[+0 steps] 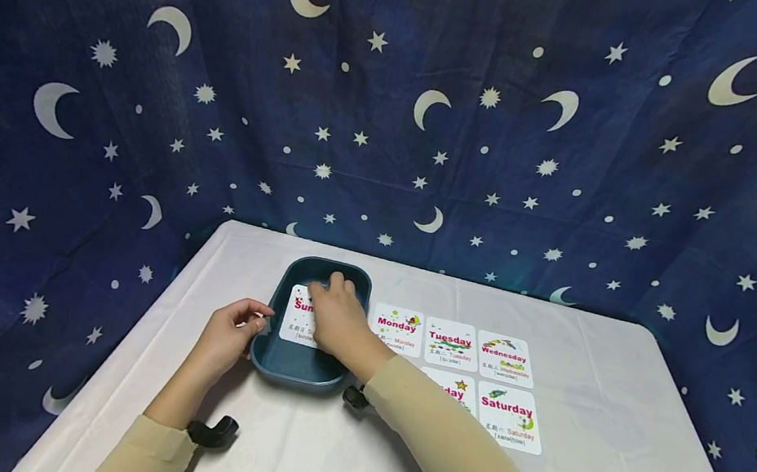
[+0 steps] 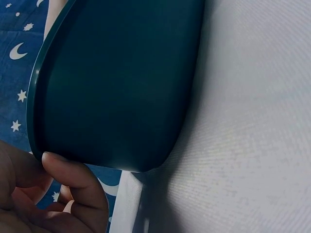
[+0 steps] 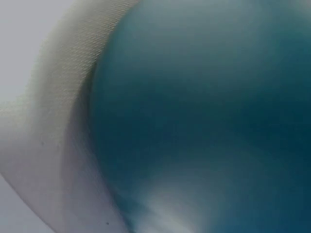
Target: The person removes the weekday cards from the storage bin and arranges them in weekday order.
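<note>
A dark teal tray (image 1: 301, 372) lies on the table's left half. My left hand (image 1: 227, 337) pinches its left rim, and the left wrist view shows the thumb (image 2: 73, 170) against the tray wall (image 2: 116, 97). Inside the tray is a white "Sunday" card (image 1: 296, 322), its right part covered by my right hand (image 1: 339, 320). The right fingers and thumb curl at the card's upper edge and appear to grip it. In the right wrist view only the blurred teal tray (image 3: 194, 107) shows close up, with no fingers.
Right of the tray, "Monday" (image 1: 399, 338), "Tuesday" (image 1: 451, 353) and "Wednesday" (image 1: 505, 367) cards form a row. Below are a partly hidden card ending in "day" (image 1: 459, 385) and "Saturday" (image 1: 507, 421). My right forearm (image 1: 451, 437) crosses this area. A starry curtain (image 1: 389, 172) hangs behind the white table (image 1: 609, 471).
</note>
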Demonstrator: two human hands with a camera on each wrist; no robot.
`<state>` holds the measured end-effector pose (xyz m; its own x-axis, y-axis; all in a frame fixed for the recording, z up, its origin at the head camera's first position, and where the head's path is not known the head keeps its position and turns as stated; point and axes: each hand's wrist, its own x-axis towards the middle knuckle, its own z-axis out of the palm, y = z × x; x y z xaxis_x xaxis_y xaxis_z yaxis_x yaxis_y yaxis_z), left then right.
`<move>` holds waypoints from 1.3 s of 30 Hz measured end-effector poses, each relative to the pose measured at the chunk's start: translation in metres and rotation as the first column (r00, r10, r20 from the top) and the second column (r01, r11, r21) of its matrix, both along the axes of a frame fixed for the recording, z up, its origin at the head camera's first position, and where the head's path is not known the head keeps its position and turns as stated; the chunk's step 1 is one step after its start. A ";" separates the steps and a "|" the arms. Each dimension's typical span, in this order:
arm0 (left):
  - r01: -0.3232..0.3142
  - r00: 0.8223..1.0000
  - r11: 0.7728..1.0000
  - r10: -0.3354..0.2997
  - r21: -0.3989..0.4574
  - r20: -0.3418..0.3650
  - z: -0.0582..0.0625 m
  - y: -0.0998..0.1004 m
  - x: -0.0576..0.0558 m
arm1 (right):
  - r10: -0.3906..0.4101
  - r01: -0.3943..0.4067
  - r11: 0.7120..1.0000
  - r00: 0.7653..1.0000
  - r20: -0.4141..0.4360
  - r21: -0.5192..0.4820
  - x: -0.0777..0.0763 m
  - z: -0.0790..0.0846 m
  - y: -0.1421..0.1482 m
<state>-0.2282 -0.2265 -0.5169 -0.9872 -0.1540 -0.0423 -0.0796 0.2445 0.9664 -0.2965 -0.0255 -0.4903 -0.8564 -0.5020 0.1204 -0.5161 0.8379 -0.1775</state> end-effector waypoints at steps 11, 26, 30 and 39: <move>0.003 1.000 1.000 -0.002 0.006 -0.002 0.001 0.000 0.000 | 0.011 -0.009 0.992 1.000 0.022 -0.123 0.001 0.006 0.008; -0.006 1.000 1.000 0.006 0.004 0.008 0.002 0.000 0.001 | -0.001 0.033 0.959 0.993 0.115 -0.280 0.001 0.011 0.020; -0.004 1.000 1.000 0.004 0.006 0.015 0.001 0.000 0.001 | 0.020 0.023 0.942 0.992 0.124 -0.336 0.003 0.014 0.024; -0.006 1.000 1.000 0.006 -0.003 0.005 0.002 0.000 0.001 | 0.025 0.044 0.892 0.989 0.146 -0.450 0.004 0.019 0.030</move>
<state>-0.2271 -0.2261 -0.5152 -0.9860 -0.1601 -0.0468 -0.0859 0.2468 0.9652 -0.2924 0.0041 -0.4717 -0.8863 -0.4146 0.2064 -0.4481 0.6545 -0.6090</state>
